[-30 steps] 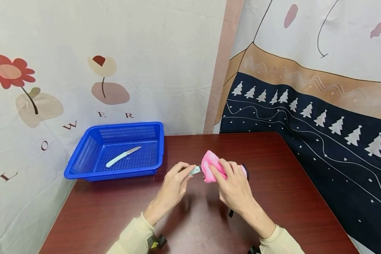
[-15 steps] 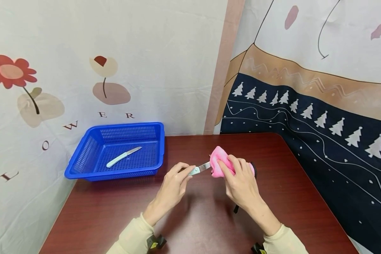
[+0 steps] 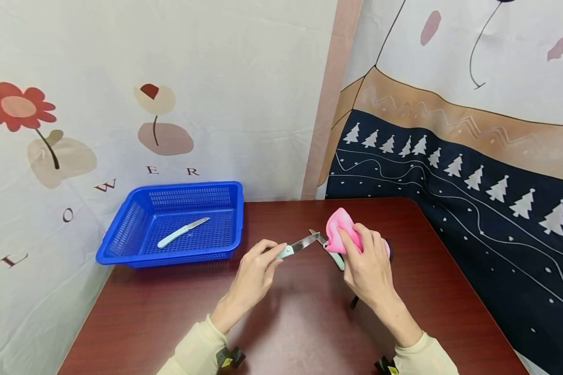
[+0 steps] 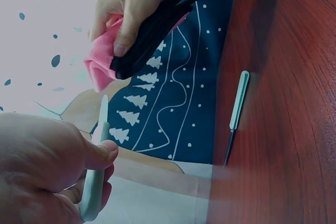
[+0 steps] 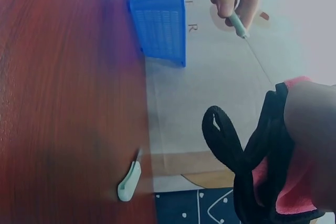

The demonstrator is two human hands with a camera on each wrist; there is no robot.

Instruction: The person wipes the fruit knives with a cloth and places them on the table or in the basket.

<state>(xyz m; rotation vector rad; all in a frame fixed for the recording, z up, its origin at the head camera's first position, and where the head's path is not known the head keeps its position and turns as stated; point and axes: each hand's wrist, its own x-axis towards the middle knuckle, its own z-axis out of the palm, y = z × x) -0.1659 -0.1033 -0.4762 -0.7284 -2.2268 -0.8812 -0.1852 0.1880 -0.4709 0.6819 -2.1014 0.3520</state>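
Observation:
My left hand [image 3: 251,278] pinches a small paring knife [image 3: 302,245] by its pale green handle, the blade bare and pointing right. My right hand [image 3: 370,265] grips a bunched pink cloth [image 3: 340,221] with black edging [image 4: 152,38] and a black loop [image 5: 220,135]. Only a small gap shows between the blade tip and the cloth in the left wrist view. Below the hands, a second knife [image 3: 336,259] with a similar handle lies on the table, partly hidden by the cloth in the head view. The right wrist view shows this table knife [image 5: 129,182] whole.
A blue plastic basket [image 3: 169,260] stands at the table's back left, with another pale-handled knife [image 3: 183,233] lying inside. The dark red table [image 3: 300,333] ends at printed cloth hangings [image 3: 272,104] behind and to the right.
My right hand has drawn the pink cloth right and slightly up, along and off the blade. The blade and the knife on the table have come into view; my left hand has barely moved.

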